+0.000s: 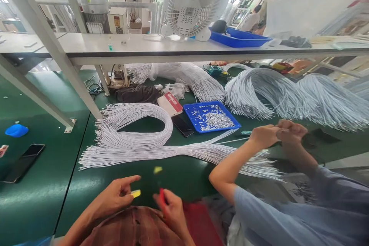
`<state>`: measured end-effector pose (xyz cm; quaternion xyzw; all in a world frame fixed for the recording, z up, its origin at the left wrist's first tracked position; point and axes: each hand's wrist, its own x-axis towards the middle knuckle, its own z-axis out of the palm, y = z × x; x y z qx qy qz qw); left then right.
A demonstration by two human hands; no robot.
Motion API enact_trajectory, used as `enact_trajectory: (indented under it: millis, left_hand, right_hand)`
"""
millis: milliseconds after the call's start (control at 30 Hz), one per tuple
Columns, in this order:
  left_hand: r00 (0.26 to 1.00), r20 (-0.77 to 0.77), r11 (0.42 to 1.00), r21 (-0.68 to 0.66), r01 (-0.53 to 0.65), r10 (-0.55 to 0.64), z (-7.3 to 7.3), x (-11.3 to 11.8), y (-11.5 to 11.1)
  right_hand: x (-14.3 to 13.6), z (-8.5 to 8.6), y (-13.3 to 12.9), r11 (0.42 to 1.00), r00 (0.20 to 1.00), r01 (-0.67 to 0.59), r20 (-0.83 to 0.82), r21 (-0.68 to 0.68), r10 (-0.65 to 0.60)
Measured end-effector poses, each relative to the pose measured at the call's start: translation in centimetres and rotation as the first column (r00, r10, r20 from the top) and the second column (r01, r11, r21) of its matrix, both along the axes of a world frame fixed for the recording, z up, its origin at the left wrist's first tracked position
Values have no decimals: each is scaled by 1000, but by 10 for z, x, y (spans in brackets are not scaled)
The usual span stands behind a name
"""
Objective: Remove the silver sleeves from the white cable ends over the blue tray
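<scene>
Left hand: closed on a small yellow piece (136, 193), index finger pointing out; left hand (118, 196) is over the table's (190, 178) near edge.
Right hand: right hand (175, 209) grips a red object (163, 200), blurred, just right of the yellow piece.
Yellow scrap: yellow scrap (158, 170) between and beyond both hands; cannot tell whether it touches anything.
White wires: a long straight bundle (173, 152) beyond the hands, a looped bundle (167, 127) just behind it.
Blue tray: blue tray (192, 121) behind the straight bundle, holding small metallic parts (216, 120).
Co-worker: hands (290, 130) together at right.
Shelf: white shelf (132, 44) carrying a fan (196, 2).
</scene>
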<state>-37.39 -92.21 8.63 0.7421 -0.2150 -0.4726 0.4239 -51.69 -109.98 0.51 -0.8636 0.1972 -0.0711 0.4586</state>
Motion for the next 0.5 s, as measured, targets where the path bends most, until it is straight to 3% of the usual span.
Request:
enact_trajectory:
  millis: [67,100,167,267,367,500]
  left_hand:
    - [1000,-15,999,53,-6,7,-3,6,7]
    - [999,-26,997,70,-24,26,-4,10,9]
    - [998,16,996,58,-69,68,-4,21,7]
    - [953,295,997,-21,-72,75,4,45,-17]
    - [801,598,1000,-8,20,-11,14,72,-62]
    - [523,834,983,118,141,-175,12,112,-134]
  right_hand:
    - [-5,2,-8,987,988,156,4,37,-156]
    - [-8,3,-12,986,986,165,24,19,-166]
    - [-9,6,-17,995,994,87,74,-46,-83]
    - [-7,7,-21,996,997,44,74,-79,-38]
    - [-4,1,-27,994,998,60,35,-94,-57]
    - [-9,-14,-39,981,999,2,32,-192,4]
